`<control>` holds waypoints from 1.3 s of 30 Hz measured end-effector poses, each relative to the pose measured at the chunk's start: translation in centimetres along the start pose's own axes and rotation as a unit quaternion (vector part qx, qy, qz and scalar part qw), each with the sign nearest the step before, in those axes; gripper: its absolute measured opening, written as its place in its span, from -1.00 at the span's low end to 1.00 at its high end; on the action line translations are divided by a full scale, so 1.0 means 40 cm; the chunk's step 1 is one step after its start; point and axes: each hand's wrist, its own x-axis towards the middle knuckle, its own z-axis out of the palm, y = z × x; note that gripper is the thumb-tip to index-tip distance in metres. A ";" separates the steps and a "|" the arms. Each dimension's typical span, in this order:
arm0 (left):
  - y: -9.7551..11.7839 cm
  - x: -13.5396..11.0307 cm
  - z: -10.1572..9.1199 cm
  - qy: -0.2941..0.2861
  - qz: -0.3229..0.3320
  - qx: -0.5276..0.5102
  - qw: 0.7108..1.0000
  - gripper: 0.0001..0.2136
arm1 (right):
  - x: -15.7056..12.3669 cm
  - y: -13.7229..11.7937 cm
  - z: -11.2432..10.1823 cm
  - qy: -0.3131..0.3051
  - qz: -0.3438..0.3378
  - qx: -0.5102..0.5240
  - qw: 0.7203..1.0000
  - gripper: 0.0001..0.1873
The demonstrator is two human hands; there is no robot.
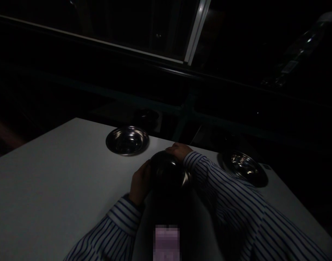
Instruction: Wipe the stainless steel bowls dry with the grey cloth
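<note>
Nearest, at the bottom of the view, blue-striped sleeves (122,217), coming from left and right over the white desk (54,174), with its near edge out of sight. Between the ends of the sleeves, a dark bowl (166,174), not far from the far edge of the desk. Round in shape, therefore without any clear long axis; in such deep shadow, not possible to tell which way up, nor whether resting on the desk or lifted. At its left side the left hand (140,183), grasping it, with fingertips hidden. At its far side, a little to the right, the right hand (179,151), with fingers bent over the edge, also grasping as far as visible. Main relation: dark bowl to the right of the left hand and on the near side of the right hand; both hands touching, so neither one nearer. Farther, just beside the far edge, the left bowl (127,140), mouth upward, near to both hands. By the far right corner, behind the right forearm, the right bowl (242,168), also mouth upward. Beyond the desk, mostly darkness, a pale window frame (196,32), and at upper right, seemingly a clear bottle (301,52).
</note>
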 end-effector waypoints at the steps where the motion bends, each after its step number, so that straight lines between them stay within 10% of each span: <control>1: -0.002 0.000 0.000 0.003 0.000 0.002 1.000 -0.62 | 0.017 -0.019 -0.005 0.002 -0.004 0.001 1.000 -0.66; 39: 0.003 0.002 0.002 0.026 -0.038 -0.078 0.996 -0.66 | 0.051 -0.134 0.011 0.052 0.028 0.107 0.993 -0.64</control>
